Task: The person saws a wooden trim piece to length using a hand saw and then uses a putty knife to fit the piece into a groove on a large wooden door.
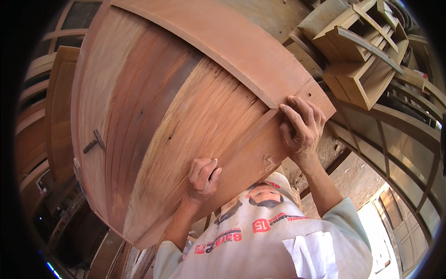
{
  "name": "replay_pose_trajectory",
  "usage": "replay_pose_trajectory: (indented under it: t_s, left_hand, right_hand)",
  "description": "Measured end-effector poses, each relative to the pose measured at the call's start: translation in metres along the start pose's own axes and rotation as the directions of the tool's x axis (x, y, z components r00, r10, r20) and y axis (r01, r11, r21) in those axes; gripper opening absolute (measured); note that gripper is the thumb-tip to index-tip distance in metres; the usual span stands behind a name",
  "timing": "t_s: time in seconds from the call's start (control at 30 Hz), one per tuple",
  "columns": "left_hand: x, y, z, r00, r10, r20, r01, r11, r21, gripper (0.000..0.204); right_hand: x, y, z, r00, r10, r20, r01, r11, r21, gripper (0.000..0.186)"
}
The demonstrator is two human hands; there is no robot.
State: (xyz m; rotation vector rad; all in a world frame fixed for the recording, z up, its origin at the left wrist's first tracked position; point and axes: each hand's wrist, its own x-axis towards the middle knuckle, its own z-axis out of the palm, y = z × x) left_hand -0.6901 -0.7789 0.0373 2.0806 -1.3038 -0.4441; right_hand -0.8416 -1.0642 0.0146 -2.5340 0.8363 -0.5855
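A large reddish-brown wooden door panel lies flat before me, its planks streaked pale and dark inside a raised frame. My left hand rests on the lower frame piece by the planks, fingers curled in and closed. Whatever it may hold is hidden. At the right corner, my right hand is bent over the wood, fingertips touching the joint where two frame pieces meet. Its fingers are drawn together, and I cannot make out anything between them. A small dark hole shows in the frame beyond that hand.
A small dark T-shaped piece lies on the panel's left planks. Stacked wooden frames stand at the upper right, with a latticed frame below. Another panel leans at the left. My body is close against the near edge.
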Motion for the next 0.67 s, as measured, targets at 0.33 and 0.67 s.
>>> replay_pose_trajectory:
  t_s: [0.33,0.67]
  left_hand:
    - [-0.005,-0.008,0.012,0.99,0.005,-0.144,-0.019,0.995,-0.096,0.029]
    - [-0.034,-0.018,0.01,0.91,0.085,-0.406,-0.013,0.984,0.178,0.019]
  right_hand:
    - [0.004,-0.003,0.009,0.998,-0.05,-0.048,0.048,0.998,-0.03,0.042]
    - [-0.026,-0.124,0.067,0.894,-0.446,-0.036,0.441,0.866,0.236,0.037]
